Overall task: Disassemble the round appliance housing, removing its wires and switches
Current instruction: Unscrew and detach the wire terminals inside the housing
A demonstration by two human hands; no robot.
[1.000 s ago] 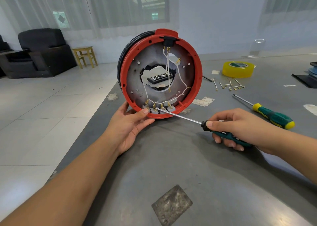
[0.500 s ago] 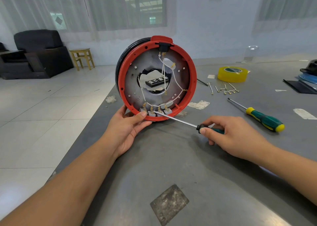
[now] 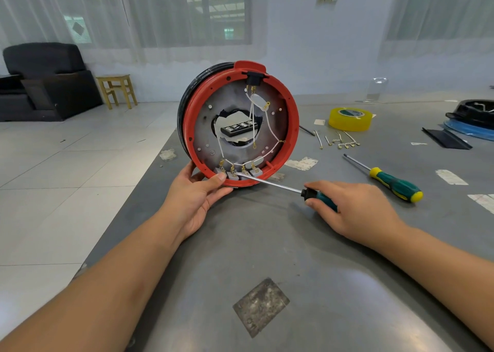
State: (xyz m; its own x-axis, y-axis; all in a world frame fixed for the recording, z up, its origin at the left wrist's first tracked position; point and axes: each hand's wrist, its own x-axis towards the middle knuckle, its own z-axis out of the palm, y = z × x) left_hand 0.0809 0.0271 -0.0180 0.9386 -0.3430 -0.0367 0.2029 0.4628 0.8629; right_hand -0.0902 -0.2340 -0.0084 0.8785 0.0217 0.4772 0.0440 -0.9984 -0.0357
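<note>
The round appliance housing (image 3: 240, 123) stands on edge on the grey metal table (image 3: 307, 271), near the table's left edge, its open face turned toward the camera. A glossy red plastic ring forms the rim, with a black rounded shell behind it and a dull grey metal plate inside, pierced by a ragged central hole. At 12 o'clock on the ring sits a black socket block (image 3: 252, 78) under a red tab. Thin white wires (image 3: 263, 127) with brass terminals run from it down across the plate to a row of small grey switches (image 3: 238, 172) at 6 o'clock.

The left hand (image 3: 196, 198) cradles the ring's lower edge at about 7 o'clock, thumb pressed on the rim by the leftmost switch, fingers curled behind. The right hand (image 3: 355, 210) grips the dark green handle of a screwdriver (image 3: 275, 186); its bright steel shaft slants up-left and its tip rests at the switch terminals.

At 3 o'clock from the housing, well apart, lies a second screwdriver (image 3: 387, 182) with a green and yellow handle. Toward 2 o'clock are a few loose wire pieces with brass ends (image 3: 340, 140) and a translucent yellow tape roll (image 3: 350, 118). Through the hole a black ridged part (image 3: 240, 128) shows. Scraps of pale paper residue dot the tabletop, and a rough rectangular patch (image 3: 260, 306) sits at 6 o'clock near the camera.
</note>
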